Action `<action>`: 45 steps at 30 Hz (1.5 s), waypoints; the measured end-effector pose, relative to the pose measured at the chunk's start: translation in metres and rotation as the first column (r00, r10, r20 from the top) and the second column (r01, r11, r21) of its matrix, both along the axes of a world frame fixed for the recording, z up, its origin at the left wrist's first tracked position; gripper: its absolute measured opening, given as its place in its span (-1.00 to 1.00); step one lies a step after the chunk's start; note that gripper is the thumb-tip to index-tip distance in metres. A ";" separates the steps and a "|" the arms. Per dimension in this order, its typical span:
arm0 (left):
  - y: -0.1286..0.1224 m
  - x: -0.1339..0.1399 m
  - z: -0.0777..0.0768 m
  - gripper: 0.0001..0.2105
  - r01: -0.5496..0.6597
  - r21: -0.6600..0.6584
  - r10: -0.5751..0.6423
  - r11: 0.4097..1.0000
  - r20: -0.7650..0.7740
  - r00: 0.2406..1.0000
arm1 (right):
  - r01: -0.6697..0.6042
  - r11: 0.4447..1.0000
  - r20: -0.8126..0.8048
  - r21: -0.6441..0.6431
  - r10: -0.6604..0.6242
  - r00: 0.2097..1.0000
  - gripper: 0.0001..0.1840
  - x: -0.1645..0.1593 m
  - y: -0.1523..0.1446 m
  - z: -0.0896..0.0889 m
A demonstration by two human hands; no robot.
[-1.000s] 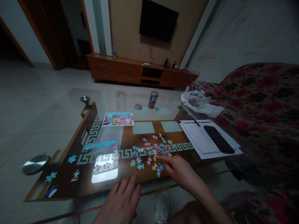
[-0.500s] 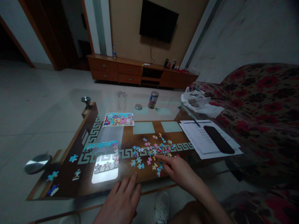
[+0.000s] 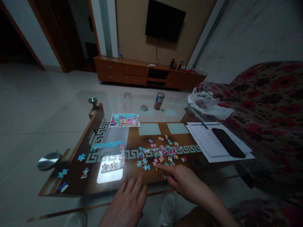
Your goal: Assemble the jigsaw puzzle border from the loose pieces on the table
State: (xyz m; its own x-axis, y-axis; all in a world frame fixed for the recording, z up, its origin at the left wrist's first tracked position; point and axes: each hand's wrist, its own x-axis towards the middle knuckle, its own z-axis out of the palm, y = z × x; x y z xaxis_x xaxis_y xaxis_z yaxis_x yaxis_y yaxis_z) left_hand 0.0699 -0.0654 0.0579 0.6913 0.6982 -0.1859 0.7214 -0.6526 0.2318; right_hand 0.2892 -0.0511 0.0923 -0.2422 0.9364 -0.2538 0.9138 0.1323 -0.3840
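My right hand reaches over the near side of a loose heap of jigsaw pieces, its index finger stretched out. That fingertip is at a yellow piece, partly covered. My left hand rests with fingers spread at the table's near edge, holding nothing. Left of the heap lies a partly joined puzzle border, with top, right and bottom strips joined. A few single pieces sit farther left. Behind the border is a cartoon picture card.
At the back of the glass table stand a clear jar, a flat metal lid and a lidded printed can. On the right are papers, a dark phone, a pen and a white plastic bag.
My right hand has drawn its index finger nearer to me, from inside the heap to its near edge. The left hand stays at the table edge. The view has shifted slightly.
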 end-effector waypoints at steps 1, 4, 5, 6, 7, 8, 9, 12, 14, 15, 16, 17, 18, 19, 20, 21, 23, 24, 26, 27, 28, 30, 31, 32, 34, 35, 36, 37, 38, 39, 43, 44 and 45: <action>0.000 0.000 0.001 -0.52 -0.002 -0.002 0.002 1.000 0.000 1.000 | -0.006 1.000 0.003 0.008 0.006 1.000 -0.42 -0.001 0.000 -0.001; 0.000 0.000 0.003 -0.51 -0.008 -0.015 0.008 1.000 -0.001 1.000 | -0.012 1.000 0.022 0.029 0.012 1.000 -0.41 -0.002 -0.001 -0.003; -0.001 0.000 0.004 -0.51 -0.009 -0.020 0.009 1.000 -0.003 1.000 | -0.013 0.999 0.024 0.029 0.013 1.000 -0.41 -0.003 -0.001 -0.004; -0.001 0.000 0.004 -0.51 -0.009 -0.025 0.009 1.000 -0.005 1.000 | -0.014 1.000 0.022 0.026 0.013 1.000 -0.41 -0.003 -0.002 -0.004; -0.001 0.000 0.004 -0.51 -0.011 -0.029 0.011 1.000 -0.007 1.000 | -0.013 1.000 0.016 0.020 0.012 1.000 -0.41 -0.004 -0.002 -0.003; -0.001 -0.001 0.004 -0.51 -0.010 -0.032 0.010 0.999 -0.010 1.000 | -0.012 1.000 0.006 0.013 0.012 1.000 -0.42 -0.004 -0.001 -0.003; -0.001 -0.001 0.004 -0.51 -0.010 -0.032 0.010 0.999 -0.013 1.000 | -0.008 1.000 -0.007 0.006 0.008 1.000 -0.42 -0.005 -0.001 -0.002; -0.001 -0.001 0.004 -0.51 -0.001 -0.022 0.001 1.000 -0.012 1.000 | 0.019 1.000 -0.077 0.025 -0.017 0.997 -0.44 -0.007 0.002 -0.002; 0.000 0.000 0.004 -0.51 0.001 -0.003 -0.001 1.000 -0.013 1.000 | 0.048 0.997 -0.143 0.062 -0.039 0.989 -0.50 -0.010 0.005 -0.004; 0.000 0.000 0.003 -0.51 0.003 0.006 -0.003 1.000 -0.014 1.000 | 0.066 0.995 -0.175 0.081 -0.051 0.983 -0.53 -0.011 0.006 -0.005; 0.000 0.000 0.003 -0.51 0.005 0.015 -0.005 1.000 -0.015 1.000 | 0.083 0.991 -0.204 0.102 -0.061 0.977 -0.57 -0.012 0.008 -0.006; 0.000 -0.001 0.002 -0.51 0.007 0.024 -0.006 1.000 -0.014 1.000 | 0.100 0.987 -0.225 0.125 -0.070 0.972 -0.60 -0.014 0.009 -0.007; 0.000 -0.001 0.001 -0.51 0.011 0.029 -0.011 1.000 -0.009 1.000 | 0.109 0.982 -0.239 0.153 -0.070 0.968 -0.62 -0.015 0.011 -0.008; 0.000 -0.002 0.000 -0.51 0.016 0.028 -0.016 0.999 -0.004 1.000 | 0.109 0.976 -0.246 0.187 -0.061 0.967 -0.64 -0.017 0.012 -0.008; -0.001 -0.002 0.000 -0.51 0.018 0.026 -0.018 0.999 0.003 1.000 | 0.097 0.970 -0.245 0.223 -0.041 0.969 -0.66 -0.018 0.013 -0.009; -0.001 -0.003 -0.001 -0.51 0.018 0.022 -0.019 1.000 0.011 1.000 | 0.078 0.964 -0.240 0.256 -0.014 0.971 -0.66 -0.021 0.014 -0.009; -0.002 -0.004 -0.003 -0.51 0.013 0.014 -0.013 1.000 0.030 0.999 | 0.030 0.951 -0.230 0.307 0.044 0.972 -0.62 -0.026 0.014 -0.009; -0.002 -0.004 -0.004 -0.52 0.010 0.011 -0.010 1.000 0.041 0.999 | 0.008 0.945 -0.228 0.326 0.070 0.971 -0.58 -0.029 0.015 -0.009; -0.002 -0.005 -0.006 -0.52 0.001 0.010 -0.002 1.000 0.061 0.998 | -0.020 0.937 -0.228 0.349 0.106 0.968 -0.49 -0.035 0.015 -0.010; -0.002 -0.005 -0.007 -0.52 0.000 0.006 0.000 1.000 0.066 0.998 | -0.029 0.936 -0.225 0.352 0.115 0.968 -0.45 -0.038 0.015 -0.011; -0.001 -0.004 -0.007 -0.52 -0.001 0.002 0.001 1.000 0.065 0.998 | -0.036 0.936 -0.218 0.349 0.118 0.969 -0.42 -0.040 0.015 -0.013; -0.001 -0.004 -0.008 -0.52 -0.001 -0.010 0.001 1.000 0.050 0.999 | -0.044 0.942 -0.196 0.332 0.114 0.974 -0.39 -0.044 0.015 -0.015; 0.000 -0.003 -0.008 -0.52 0.001 -0.015 0.000 1.000 0.037 0.999 | -0.048 0.945 -0.183 0.324 0.112 0.977 -0.38 -0.046 0.016 -0.016; 0.000 -0.003 -0.007 -0.51 0.003 -0.019 -0.003 1.000 0.025 1.000 | -0.054 0.947 -0.170 0.316 0.112 0.979 -0.38 -0.047 0.016 -0.017; 0.000 -0.002 -0.006 -0.51 0.008 -0.022 -0.008 1.000 0.002 1.000 | -0.061 0.950 -0.152 0.307 0.112 0.982 -0.37 -0.049 0.016 -0.018; 0.000 -0.002 -0.005 -0.51 0.011 -0.019 -0.011 1.000 -0.005 1.000 | -0.062 0.950 -0.148 0.305 0.111 0.983 -0.37 -0.050 0.016 -0.019; 0.000 -0.002 -0.005 -0.51 0.014 -0.014 -0.014 1.000 -0.011 1.000 | -0.062 0.951 -0.146 0.304 0.111 0.983 -0.37 -0.050 0.015 -0.019; 0.000 -0.002 -0.005 -0.50 0.016 -0.009 -0.016 1.000 -0.015 1.000 | -0.063 0.951 -0.145 0.302 0.111 0.983 -0.36 -0.051 0.015 -0.020; 0.001 -0.001 -0.005 -0.50 0.015 -0.005 -0.015 1.000 -0.017 1.000 | -0.065 0.952 -0.144 0.300 0.112 0.983 -0.35 -0.052 0.015 -0.020; 0.001 -0.001 -0.005 -0.49 0.017 -0.003 -0.017 1.000 -0.016 1.000 | -0.066 0.953 -0.142 0.296 0.112 0.984 -0.35 -0.053 0.014 -0.020; 0.001 -0.002 -0.007 -0.49 0.014 -0.014 -0.014 1.000 0.002 1.000 | -0.075 0.956 -0.132 0.283 0.117 0.984 -0.30 -0.054 0.014 -0.020; 0.001 -0.003 -0.007 -0.50 0.012 -0.015 -0.012 1.000 0.009 1.000 | -0.072 0.955 -0.131 0.287 0.114 0.985 -0.31 -0.054 0.014 -0.021; 0.000 -0.003 -0.007 -0.50 0.009 -0.016 -0.009 1.000 0.016 1.000 | -0.067 0.953 -0.131 0.297 0.110 0.985 -0.33 -0.053 0.015 -0.021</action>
State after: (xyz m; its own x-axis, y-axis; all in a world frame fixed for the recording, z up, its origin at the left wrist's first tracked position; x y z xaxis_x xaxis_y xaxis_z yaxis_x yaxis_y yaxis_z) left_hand 0.0670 -0.0649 0.0507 0.7005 0.6892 -0.1854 0.7117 -0.6550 0.2538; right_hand 0.2360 -0.0360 0.0709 -0.3413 0.9374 0.0694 0.8311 0.3355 -0.4434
